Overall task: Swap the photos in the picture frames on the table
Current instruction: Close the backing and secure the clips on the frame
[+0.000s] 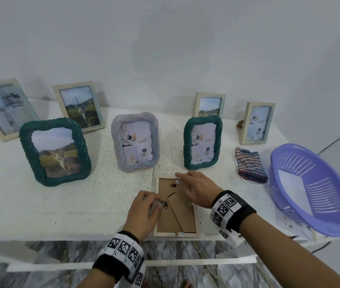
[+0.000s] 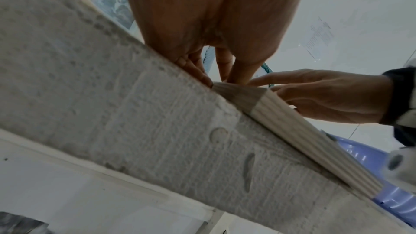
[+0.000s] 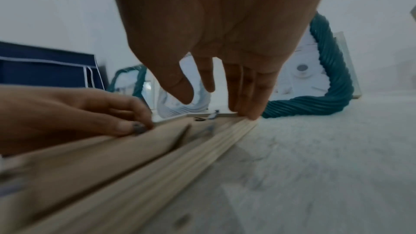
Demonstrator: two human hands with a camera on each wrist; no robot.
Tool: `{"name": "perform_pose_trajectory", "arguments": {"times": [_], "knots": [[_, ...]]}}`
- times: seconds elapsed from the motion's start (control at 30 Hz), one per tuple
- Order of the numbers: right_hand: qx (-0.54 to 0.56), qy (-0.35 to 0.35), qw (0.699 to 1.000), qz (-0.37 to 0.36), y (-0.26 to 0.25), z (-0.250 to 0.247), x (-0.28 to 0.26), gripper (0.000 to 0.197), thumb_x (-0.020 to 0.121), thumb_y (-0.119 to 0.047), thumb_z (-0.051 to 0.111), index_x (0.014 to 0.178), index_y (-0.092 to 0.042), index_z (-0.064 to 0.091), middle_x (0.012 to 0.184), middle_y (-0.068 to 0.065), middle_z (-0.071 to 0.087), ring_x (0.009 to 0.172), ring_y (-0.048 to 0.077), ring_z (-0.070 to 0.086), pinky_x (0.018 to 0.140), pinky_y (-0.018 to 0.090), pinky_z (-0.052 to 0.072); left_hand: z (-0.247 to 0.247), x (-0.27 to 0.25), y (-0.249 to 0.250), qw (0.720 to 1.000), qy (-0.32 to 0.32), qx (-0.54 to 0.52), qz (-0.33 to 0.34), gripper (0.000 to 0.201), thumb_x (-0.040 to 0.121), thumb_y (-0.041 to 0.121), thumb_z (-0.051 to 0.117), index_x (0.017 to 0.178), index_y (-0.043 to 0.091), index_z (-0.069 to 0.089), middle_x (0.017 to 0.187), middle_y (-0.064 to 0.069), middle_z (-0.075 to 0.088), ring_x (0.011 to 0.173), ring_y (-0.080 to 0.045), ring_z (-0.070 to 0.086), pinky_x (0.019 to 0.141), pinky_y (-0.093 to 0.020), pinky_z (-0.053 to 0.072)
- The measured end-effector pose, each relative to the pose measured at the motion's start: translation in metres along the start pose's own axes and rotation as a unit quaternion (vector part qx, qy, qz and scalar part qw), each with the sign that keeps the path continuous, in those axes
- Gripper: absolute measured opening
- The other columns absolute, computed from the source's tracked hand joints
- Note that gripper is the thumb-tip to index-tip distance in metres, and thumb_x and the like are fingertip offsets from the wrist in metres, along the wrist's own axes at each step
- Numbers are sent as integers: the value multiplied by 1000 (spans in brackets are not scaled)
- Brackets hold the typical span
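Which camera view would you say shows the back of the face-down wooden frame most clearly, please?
The head view: the whole back of the face-down wooden frame shows from above. The right wrist view shows it blurred, at a grazing angle; the left wrist view shows only its edge.

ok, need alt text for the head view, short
A light wooden frame lies face down at the near edge of a white table, the left hand pinching a clip on its left side and the right hand resting its fingers on its far right corner. Seven framed photos stand behind; a striped cloth and lilac basket sit right.
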State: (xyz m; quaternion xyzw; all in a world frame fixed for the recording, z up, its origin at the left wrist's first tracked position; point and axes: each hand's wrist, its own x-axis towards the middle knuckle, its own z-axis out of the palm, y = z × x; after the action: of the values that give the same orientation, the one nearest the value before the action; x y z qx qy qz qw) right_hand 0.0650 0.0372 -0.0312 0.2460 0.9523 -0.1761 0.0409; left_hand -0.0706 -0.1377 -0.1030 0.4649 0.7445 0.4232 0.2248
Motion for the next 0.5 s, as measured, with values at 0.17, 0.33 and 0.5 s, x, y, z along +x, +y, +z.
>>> {"name": "perform_pose_trajectory", "arguments": {"times": [0.17,0.33,0.5], "knots": [[53,-11,998,45,-19,18,-44,76,87,-51,57,150,-36,17,156,3,17,142,24,18,112,37,27,1,-2,0,1000,9,1,3,14,94,26,60,106,31,62,108,8,49,100,-6,53,89,-27,48],[118,-52,987,91,-30,43,-76,109,69,-70,67,148,-49,-6,158,-7,-21,147,13,-7,117,41,21,1,-2,0,1000,6,14,-7,17,94,30,59,111,29,62,110,7,48,99,-7,53,89,-29,48],[113,-51,991,48,-14,46,-81,82,76,-59,68,145,-49,24,160,-11,-9,146,12,7,116,39,27,0,-2,-1,1000,6,15,-9,16,94,30,59,110,30,62,110,8,48,99,-8,54,89,-31,49]]}}
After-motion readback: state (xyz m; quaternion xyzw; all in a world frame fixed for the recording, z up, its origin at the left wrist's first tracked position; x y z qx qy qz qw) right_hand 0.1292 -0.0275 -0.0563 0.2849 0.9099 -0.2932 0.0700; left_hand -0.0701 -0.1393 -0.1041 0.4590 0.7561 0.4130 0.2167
